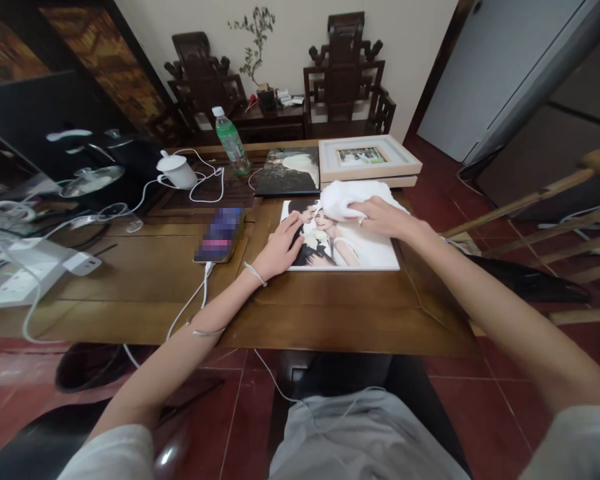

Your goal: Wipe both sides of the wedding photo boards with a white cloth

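A photo panel point(350, 250) with a picture of a couple lies flat on the wooden table in front of me. Across its left side rests my left hand point(284, 245), fingers stretched out and lying flat on the picture. My right hand point(377, 217) grips a white cloth point(345, 199), bunched under the fingers against the panel's upper right part. The rest of the cloth spreads behind the hand and hides the panel's top right corner. My right fingertips are partly sunk in the cloth.
Behind the panel lie a dark photo album point(287, 175) and light wooden frames point(410, 160), stacked. A green-labelled bottle point(233, 143) stands behind. To the left are a phone point(220, 233) on a white cable, a lidded white cup point(177, 171) and a power strip point(27, 270). The table's front edge point(330, 348) is near me.
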Tool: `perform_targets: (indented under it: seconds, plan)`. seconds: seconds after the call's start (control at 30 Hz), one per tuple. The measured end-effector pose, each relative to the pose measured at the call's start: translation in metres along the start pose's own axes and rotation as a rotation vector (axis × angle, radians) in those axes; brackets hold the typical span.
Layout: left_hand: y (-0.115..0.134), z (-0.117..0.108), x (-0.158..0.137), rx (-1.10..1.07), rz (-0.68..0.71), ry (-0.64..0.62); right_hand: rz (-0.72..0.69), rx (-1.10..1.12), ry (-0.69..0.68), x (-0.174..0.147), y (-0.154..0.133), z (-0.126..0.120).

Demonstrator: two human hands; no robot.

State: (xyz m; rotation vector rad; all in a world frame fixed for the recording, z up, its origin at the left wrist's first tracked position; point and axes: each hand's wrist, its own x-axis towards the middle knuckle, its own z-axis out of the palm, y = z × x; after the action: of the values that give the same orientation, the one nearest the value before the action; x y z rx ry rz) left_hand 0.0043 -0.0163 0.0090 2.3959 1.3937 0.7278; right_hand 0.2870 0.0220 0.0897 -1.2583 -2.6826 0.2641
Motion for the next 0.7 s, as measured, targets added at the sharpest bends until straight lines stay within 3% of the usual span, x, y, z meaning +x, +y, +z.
perform_targets:
  seconds: [0.23,0.33,0.47,0.7]
  plan:
    - [0.004,0.000,0.001,0.016,-0.026,-0.002,-0.187,-0.059,0.003,-0.097,-0.063,0.028]
    - [0.005,0.000,0.001,0.016,-0.028,-0.002,-0.241,-0.051,-0.035,-0.114,-0.080,0.031]
    - [0.005,0.000,0.001,0.012,-0.025,-0.004,-0.187,-0.044,-0.055,-0.085,-0.077,0.029]
    - [0.002,-0.002,0.000,-0.007,-0.009,-0.012,-0.046,0.004,0.004,0.028,-0.042,0.013]
